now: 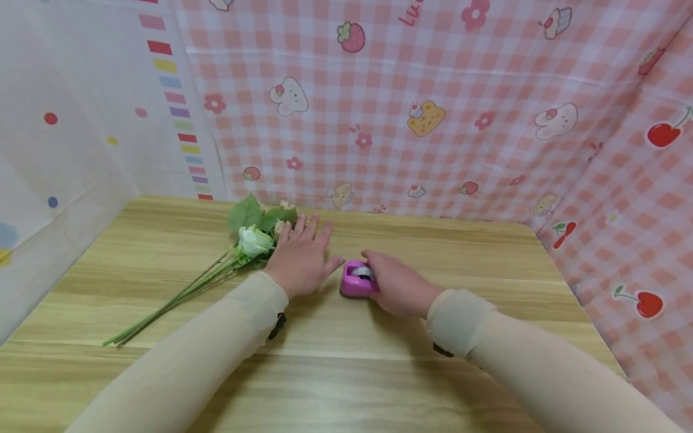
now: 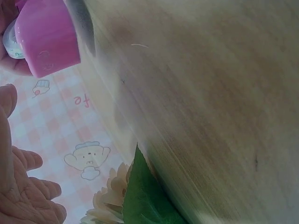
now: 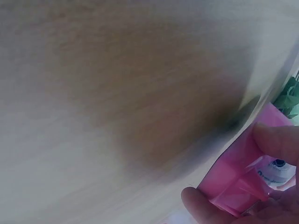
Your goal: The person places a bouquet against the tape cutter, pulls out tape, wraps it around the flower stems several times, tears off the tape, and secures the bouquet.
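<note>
A pink tape dispenser [image 1: 354,286] with a clear roll of tape [image 1: 361,273] sits near the middle of the wooden table. My right hand [image 1: 402,285] grips it from the right side; in the right wrist view, thumb and fingers lie around the pink body [image 3: 233,175]. To its left, my left hand [image 1: 303,260] is spread with straight fingers, holding nothing. That hand is beside the flower heads and partly covers them in the head view. A white rose [image 1: 255,241], green leaves [image 1: 245,213] and cream blossoms [image 2: 110,193] make up the bunch.
Long green stems [image 1: 173,304] stretch toward the table's front left. The wooden table [image 1: 346,385] meets a pink checked cloth [image 1: 325,132] at the back. More cloth hangs on the right, and a white dotted sheet [image 1: 81,156] on the left.
</note>
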`<state>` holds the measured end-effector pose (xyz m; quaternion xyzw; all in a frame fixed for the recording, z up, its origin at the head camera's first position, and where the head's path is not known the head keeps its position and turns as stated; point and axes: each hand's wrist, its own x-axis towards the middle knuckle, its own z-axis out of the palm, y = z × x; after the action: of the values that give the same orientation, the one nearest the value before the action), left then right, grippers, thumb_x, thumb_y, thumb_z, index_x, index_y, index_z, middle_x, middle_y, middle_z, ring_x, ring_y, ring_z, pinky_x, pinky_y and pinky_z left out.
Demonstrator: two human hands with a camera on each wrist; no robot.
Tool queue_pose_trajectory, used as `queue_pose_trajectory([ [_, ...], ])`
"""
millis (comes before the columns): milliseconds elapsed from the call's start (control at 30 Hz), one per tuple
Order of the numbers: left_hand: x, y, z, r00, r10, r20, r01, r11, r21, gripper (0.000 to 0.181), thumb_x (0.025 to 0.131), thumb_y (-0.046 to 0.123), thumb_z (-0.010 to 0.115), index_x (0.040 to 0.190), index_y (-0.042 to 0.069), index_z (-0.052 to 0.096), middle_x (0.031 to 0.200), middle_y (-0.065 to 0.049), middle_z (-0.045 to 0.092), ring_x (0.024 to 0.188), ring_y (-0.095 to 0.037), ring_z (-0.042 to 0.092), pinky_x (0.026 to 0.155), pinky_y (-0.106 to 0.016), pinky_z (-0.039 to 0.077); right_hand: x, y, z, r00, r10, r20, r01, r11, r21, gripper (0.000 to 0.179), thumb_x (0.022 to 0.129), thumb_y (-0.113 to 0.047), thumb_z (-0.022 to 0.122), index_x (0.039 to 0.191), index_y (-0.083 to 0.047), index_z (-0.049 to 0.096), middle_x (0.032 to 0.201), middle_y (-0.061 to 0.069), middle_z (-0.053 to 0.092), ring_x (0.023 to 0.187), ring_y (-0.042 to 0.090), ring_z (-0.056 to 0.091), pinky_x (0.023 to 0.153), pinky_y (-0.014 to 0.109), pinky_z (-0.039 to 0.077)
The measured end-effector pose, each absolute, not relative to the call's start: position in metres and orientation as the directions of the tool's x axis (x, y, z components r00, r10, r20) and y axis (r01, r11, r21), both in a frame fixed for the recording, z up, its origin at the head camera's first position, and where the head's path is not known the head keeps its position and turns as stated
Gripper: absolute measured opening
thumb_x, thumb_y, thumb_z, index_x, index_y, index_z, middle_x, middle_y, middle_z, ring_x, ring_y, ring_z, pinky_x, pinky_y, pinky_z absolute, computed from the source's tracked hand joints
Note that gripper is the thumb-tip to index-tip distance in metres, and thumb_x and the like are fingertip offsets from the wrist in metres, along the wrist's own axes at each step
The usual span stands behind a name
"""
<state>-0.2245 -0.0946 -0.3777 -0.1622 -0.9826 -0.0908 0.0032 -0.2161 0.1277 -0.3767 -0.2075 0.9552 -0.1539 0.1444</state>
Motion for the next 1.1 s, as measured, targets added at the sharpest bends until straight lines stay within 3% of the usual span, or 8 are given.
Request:
queue_pose_trajectory([
  [733, -0.225, -0.094, -0.374, -0.949, 0.312, 0.057, 0.316, 0.927, 0.203, 0.080, 0.107, 0.060, 0.045, 0.168, 0.013, 0.024, 0.174, -0.022, 0.018, 0.163, -0.045, 0.009, 0.132, -0.064, 0.006, -0.210, 0.115, -0.381, -0.834, -0.508, -0.216, -0.418, 0.837, -0.352, 0.072, 0.098, -0.007, 0.072, 0.159, -0.009, 0.035, 0.156, 0.015, 0.054, 0.144, 0.032, 0.053, 0.125, 0.048, 0.040],
  [1100, -0.223, -0.093, -0.372, -0.949, 0.311, 0.041, 0.313, 0.927, 0.207, 0.080, 0.108, 0.062, 0.040, 0.169, 0.013, 0.022, 0.175, -0.022, 0.015, 0.163, -0.044, 0.006, 0.132, -0.064, 0.006, -0.210, 0.114, -0.386, -0.821, -0.535, -0.199, -0.456, 0.825, -0.335, 0.071, 0.097, -0.007, 0.072, 0.158, -0.006, 0.036, 0.152, 0.017, 0.056, 0.141, 0.031, 0.055, 0.124, 0.047, 0.042],
])
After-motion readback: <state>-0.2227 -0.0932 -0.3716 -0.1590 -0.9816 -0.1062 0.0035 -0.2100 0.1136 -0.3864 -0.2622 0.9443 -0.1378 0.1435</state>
